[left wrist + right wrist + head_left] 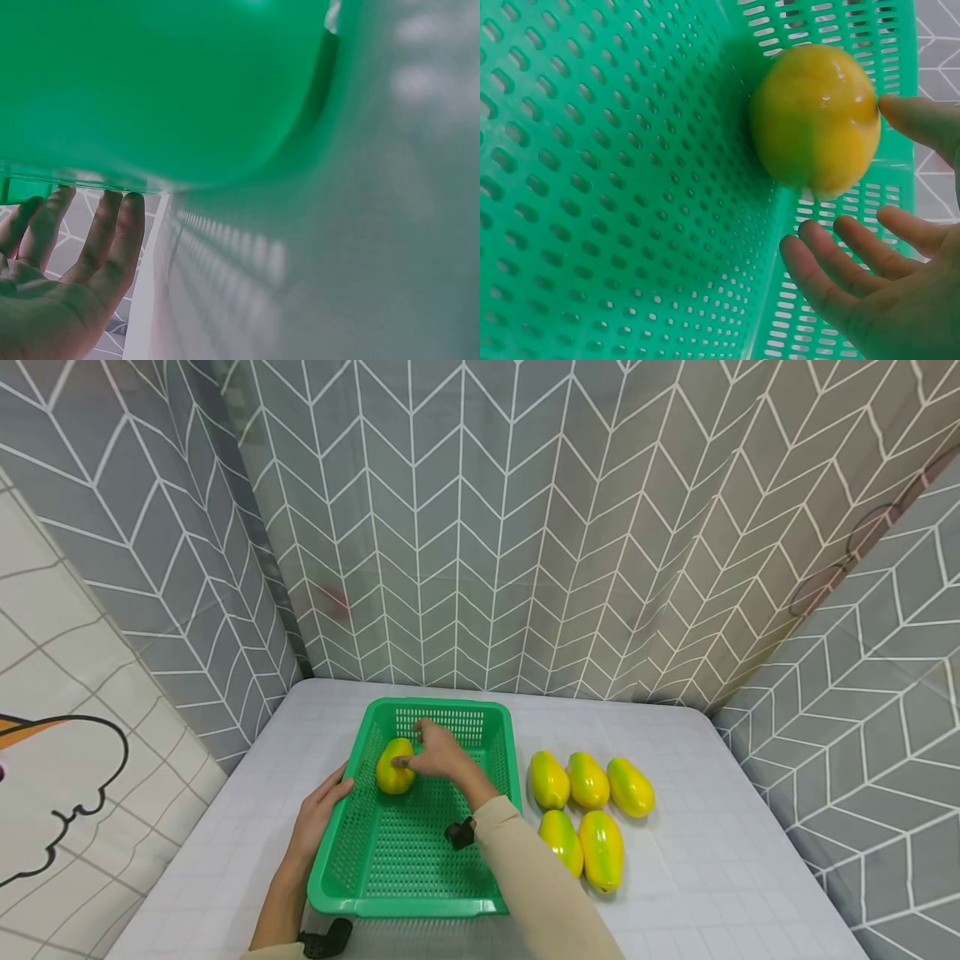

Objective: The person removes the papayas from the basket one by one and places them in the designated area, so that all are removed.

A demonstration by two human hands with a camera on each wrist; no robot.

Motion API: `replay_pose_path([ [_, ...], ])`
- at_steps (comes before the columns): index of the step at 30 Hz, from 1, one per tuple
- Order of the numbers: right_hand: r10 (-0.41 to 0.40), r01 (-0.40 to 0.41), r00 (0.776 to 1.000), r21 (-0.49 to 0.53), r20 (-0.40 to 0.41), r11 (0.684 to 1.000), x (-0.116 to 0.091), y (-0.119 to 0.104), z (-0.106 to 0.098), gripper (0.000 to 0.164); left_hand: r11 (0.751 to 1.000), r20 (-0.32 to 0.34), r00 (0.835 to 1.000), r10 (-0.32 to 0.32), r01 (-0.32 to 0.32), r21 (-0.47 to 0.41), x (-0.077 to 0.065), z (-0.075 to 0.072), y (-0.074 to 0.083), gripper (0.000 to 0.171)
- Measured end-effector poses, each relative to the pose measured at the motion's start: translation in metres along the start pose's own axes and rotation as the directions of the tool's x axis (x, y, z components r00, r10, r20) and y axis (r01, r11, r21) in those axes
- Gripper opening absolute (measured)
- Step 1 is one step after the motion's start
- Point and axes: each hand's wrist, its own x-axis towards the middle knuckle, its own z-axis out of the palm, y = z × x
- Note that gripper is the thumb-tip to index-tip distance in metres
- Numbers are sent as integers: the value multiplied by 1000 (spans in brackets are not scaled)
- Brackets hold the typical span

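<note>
A yellow-green papaya (394, 767) lies in the green plastic basket (412, 907), against its left wall near the far end. Over it is my right hand (442, 753). In the right wrist view the thumb touches the papaya (817, 120), while the other fingers of the right hand (885, 277) are spread and apart from it. My left hand (313, 822) rests against the outside of the basket's left wall. The left wrist view shows that hand's (75, 270) fingers fairly straight, their tips at the basket (150, 90); its thumb is not visible there.
Right of the basket, several papayas (588, 781) lie in two rows on the white table (712, 860). My right forearm partly covers one papaya (562, 839) in the nearer row. Patterned grey curtains (480, 527) surround the table at the back and sides.
</note>
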Motion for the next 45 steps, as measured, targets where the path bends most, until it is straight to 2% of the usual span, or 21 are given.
replay_pose_path([
  [11,20,-23,999,47,47,999,-4,-2,10,73,1000,-2,1000,-22,22,-5,-5,-1,-4,61],
  [20,37,-38,998,32,44,999,-2,-1,16,74,999,-2,1000,-31,31,23,-2,-1,-3,61],
  [29,72,-97,991,229,115,969,0,0,13,71,999,-19,1000,-24,25,42,4,0,0,59],
  [40,60,-83,992,211,114,974,1,2,9,72,1000,-7,1000,-18,18,7,3,1,0,60],
  [45,55,-73,994,199,94,977,-1,-1,0,73,1000,-3,1000,-17,17,12,6,0,0,60],
])
